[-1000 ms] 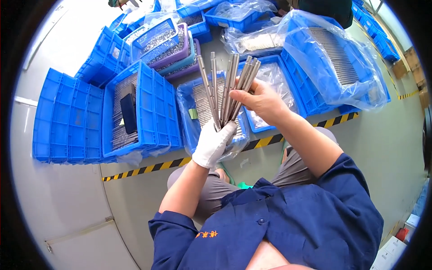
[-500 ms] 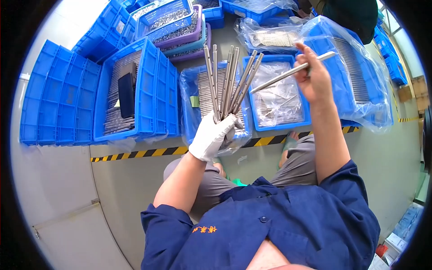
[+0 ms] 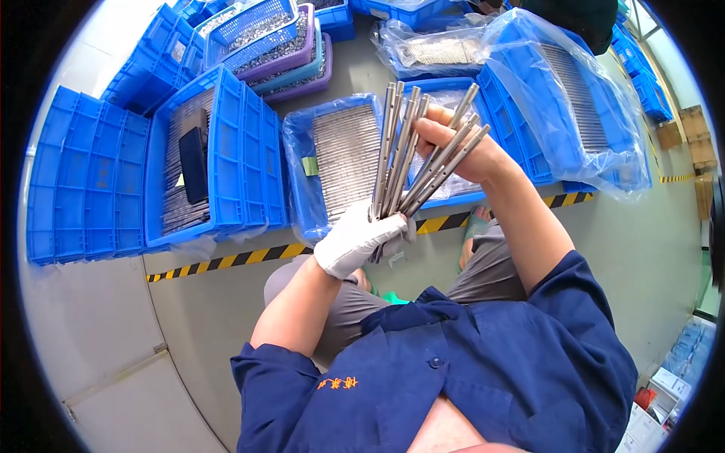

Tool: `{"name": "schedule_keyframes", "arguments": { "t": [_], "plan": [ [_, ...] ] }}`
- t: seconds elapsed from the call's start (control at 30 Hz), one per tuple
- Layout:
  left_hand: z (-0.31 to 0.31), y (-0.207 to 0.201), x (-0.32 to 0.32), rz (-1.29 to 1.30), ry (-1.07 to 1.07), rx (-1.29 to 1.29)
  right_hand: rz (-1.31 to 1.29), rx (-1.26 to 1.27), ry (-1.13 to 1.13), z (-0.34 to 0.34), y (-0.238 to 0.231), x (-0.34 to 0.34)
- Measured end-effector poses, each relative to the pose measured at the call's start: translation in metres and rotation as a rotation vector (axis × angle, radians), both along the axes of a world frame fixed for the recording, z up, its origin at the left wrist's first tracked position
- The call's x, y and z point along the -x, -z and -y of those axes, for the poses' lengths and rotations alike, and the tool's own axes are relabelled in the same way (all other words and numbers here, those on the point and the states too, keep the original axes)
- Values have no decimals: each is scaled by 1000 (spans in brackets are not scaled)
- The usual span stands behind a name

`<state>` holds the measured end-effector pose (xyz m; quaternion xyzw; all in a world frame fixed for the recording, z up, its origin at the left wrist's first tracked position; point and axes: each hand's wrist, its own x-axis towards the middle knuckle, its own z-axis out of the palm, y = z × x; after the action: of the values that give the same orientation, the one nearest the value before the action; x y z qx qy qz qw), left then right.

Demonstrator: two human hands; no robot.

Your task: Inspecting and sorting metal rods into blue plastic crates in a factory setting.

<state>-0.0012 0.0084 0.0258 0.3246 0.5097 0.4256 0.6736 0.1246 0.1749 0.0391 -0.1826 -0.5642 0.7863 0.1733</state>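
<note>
My left hand (image 3: pixel 361 240), in a white glove, is wrapped round the lower ends of several slim metal rods (image 3: pixel 396 151). The rods fan upward and apart, with small holes along their sides. Bare, my right hand (image 3: pixel 474 157) is at the right side of the fan, its fingers curled about a metal rod (image 3: pixel 462 106) among the others. The rods partly cover its fingertips. Just behind the left hand stands a plastic-lined blue bin (image 3: pixel 297 192) holding a layer of similar rods (image 3: pixel 343 151).
Stacked blue crates (image 3: pixel 249 151) stand at the left, with a dark phone (image 3: pixel 193 164) on the rods inside the top one. Baskets of small metal parts (image 3: pixel 283 64) sit farther back. A bagged blue bin (image 3: pixel 612 162) is at the right. Striped tape (image 3: pixel 226 262) crosses the floor.
My right hand has come left and down, bringing its single rod from apart into the fan held by my left hand. The view has shifted slightly.
</note>
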Motion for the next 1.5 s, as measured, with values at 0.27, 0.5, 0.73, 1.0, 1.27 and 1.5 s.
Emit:
{"name": "schedule_keyframes", "arguments": {
  "t": [0.27, 0.5, 0.73, 1.0, 1.27, 1.5],
  "plan": [
    [-1, -9, -6, -32, -62, 1, -293, 305, 558, -44, 6, -12],
    [-4, -11, -6, -75, -95, -5, -172, 361, 613, -67, 33, -30],
    [-2, -14, -10, -39, -106, -42, -38, -38, 235, -13, 28, -4],
    [-2, -10, -2, -119, -6, -85, -11, -93, 138, -2, 24, 0],
    [2, 3, -2, -30, -10, -110, -112, 6, 27, -2, 24, 3],
    [4, -5, -4, 311, 93, -7, 23, 169, 16, 12, 17, -2]
  ]
}}
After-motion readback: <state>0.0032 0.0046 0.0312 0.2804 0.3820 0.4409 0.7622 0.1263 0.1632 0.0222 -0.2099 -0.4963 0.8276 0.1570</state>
